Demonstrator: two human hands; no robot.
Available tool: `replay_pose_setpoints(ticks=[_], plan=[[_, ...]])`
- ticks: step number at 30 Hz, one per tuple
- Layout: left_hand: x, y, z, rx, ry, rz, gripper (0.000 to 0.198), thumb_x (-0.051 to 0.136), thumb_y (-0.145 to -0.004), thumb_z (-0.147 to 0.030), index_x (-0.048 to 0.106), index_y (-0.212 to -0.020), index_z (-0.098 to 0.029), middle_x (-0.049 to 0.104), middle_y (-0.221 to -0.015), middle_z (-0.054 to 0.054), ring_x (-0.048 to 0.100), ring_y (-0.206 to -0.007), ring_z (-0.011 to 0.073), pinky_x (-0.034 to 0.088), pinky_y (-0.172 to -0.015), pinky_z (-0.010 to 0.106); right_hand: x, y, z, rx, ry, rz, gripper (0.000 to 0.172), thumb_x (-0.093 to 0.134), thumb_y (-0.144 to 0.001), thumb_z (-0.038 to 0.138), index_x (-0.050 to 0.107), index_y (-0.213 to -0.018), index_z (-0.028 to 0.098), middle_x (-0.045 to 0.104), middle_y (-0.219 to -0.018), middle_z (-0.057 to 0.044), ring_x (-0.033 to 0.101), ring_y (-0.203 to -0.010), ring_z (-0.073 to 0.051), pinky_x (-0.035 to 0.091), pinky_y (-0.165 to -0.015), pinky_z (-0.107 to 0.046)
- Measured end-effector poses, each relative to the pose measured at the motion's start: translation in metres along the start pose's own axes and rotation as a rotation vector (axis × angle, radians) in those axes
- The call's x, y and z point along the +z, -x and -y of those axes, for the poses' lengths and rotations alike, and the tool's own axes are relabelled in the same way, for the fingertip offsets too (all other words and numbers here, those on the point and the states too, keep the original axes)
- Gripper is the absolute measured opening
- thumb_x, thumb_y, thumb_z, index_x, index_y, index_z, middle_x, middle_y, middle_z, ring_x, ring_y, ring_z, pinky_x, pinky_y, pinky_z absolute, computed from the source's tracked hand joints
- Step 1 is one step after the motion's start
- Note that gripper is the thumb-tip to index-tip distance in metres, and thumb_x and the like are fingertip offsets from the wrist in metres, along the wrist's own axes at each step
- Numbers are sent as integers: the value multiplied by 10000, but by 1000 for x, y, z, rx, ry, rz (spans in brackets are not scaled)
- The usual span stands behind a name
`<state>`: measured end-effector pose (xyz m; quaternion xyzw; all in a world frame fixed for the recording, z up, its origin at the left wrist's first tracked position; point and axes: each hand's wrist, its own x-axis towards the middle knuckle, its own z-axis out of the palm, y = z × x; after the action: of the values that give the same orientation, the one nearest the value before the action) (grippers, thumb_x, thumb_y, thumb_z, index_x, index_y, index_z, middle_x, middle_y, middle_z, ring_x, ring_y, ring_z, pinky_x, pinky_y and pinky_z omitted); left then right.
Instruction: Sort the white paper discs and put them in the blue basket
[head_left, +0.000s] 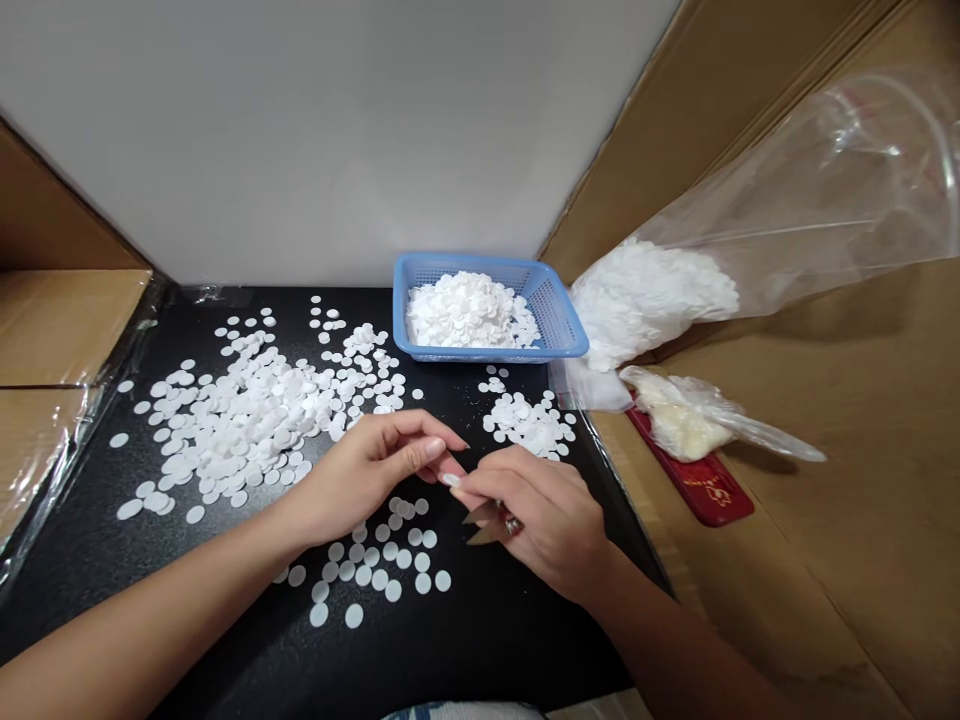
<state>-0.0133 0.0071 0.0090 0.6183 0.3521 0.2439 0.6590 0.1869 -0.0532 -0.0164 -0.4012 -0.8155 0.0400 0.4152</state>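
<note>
A small white disc point(451, 480) sits between my hands, above the black tabletop point(517, 630). My left hand point(382, 470) has its fingers curled around the disc's far side, thumb bent inward. From the other side, my right hand point(540, 515) pinches at the disc with thumb and forefinger. Two pointed blades, apparently of small scissors point(482, 525), stick out leftward from under the right fingers; their handles are hidden in the palm. Loose white discs point(375, 560) lie scattered below my left hand, and a small pile of discs point(531, 425) is beyond my right hand.
A large heap of discs point(255, 415) spreads on the left. At the back stands a blue basket point(491, 354) with discs in it. To the right are a clear bag point(645, 300) of white pieces, a red case point(709, 490) under a crumpled bag point(690, 420), and cardboard walls.
</note>
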Motion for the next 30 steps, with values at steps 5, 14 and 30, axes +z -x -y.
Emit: replay_pose_setpoints(ticks=[5, 14, 30], plan=[[-25, 11, -20, 173, -140, -355, 245, 562, -986, -397, 667, -867, -210, 667, -593, -22, 694, -761, 166, 527, -802, 291, -22, 2, -43, 288, 345, 3, 148, 545, -945, 188, 580, -802, 202, 630, -761, -23, 593, -661, -156, 423, -603, -266], [-51, 75, 3, 100, -671, -288, 328, 535, -966, -447, 756, -835, -244, 756, -772, 14, 695, -741, 188, 519, -714, 289, -26, 12, -73, 468, 292, 256, 195, 546, -933, 295, 593, -761, 215, 639, -744, -37, 597, -647, -195, 401, -592, -293], [-20, 144, 93, 402, -1284, -88, 673, 477, -969, -580, 339, -1543, -256, 462, -1544, 62, 428, -1430, 258, 379, -1172, 459, 54, 12, 3, 341, -355, 453, 65, 630, -920, 199, 693, -920, 217, 633, -883, -34, 632, -764, -161, 529, -675, -271]])
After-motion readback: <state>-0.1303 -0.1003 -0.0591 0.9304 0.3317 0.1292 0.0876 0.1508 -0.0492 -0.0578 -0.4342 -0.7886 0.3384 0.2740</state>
